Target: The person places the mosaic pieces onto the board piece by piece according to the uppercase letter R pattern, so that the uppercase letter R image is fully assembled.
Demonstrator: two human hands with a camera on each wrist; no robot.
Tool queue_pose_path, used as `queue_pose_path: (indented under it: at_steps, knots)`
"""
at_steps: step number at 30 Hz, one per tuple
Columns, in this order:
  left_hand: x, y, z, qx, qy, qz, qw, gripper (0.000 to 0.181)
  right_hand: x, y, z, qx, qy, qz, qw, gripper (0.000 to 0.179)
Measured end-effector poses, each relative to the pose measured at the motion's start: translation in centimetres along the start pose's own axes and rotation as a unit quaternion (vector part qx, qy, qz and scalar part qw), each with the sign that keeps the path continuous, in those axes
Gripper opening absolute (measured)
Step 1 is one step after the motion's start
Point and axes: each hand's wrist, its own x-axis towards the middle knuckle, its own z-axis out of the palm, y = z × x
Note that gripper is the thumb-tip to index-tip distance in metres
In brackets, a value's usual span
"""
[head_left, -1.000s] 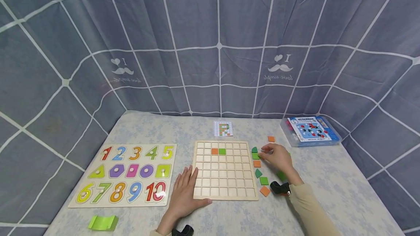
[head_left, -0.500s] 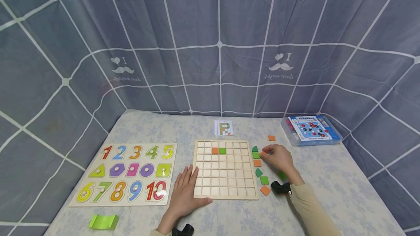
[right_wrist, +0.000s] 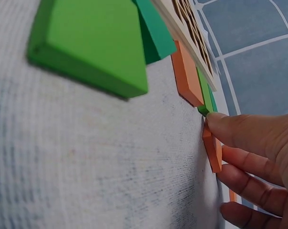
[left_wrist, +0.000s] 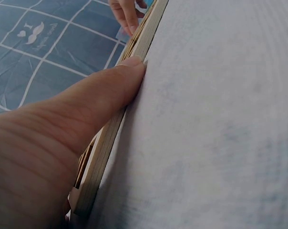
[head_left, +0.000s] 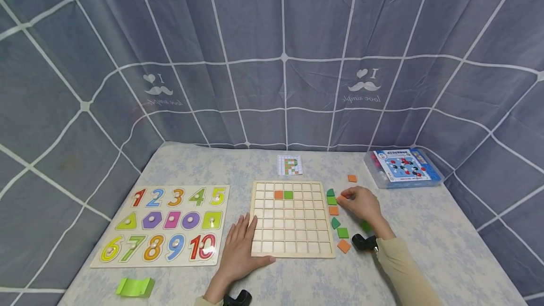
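My left hand [head_left: 239, 254] rests along the left front corner of the wooden grid board [head_left: 331, 249], fingers spread and straight. In the left wrist view its thumb [left_wrist: 101, 93] lies against the board's edge. An orange square [head_left: 278, 195] and a green square [head_left: 288, 195] sit side by side in the grid. To the right of the board, my right hand [head_left: 361, 204] pinches an orange square tile [right_wrist: 212, 150] between thumb and fingers, low over the cloth. Beside that hand lie a green tile [head_left: 331, 200], another orange tile [head_left: 333, 210] and a dark green rounded piece [head_left: 335, 223].
A pattern card [head_left: 290, 165] lies behind the board. The number puzzle [head_left: 159, 228] is at left, with a green block [head_left: 135, 287] before it. A plastic box [head_left: 403, 169] stands at back right. More loose tiles, including an orange one [head_left: 344, 246], lie near the right wrist.
An orange tile now shows more clearly at my right fingertips than a second ago. Both hands otherwise stay where they were; the head view shifts slightly.
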Motion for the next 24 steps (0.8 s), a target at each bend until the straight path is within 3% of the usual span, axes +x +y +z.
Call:
queue_pose_path:
  at_steps: [24]
  knots:
    - [0.02,-0.2,-0.01,-0.003,-0.012,-0.009,0.9999,0.111,-0.02,0.26,0.44,0.043,0.005,0.003,0.999,0.023]
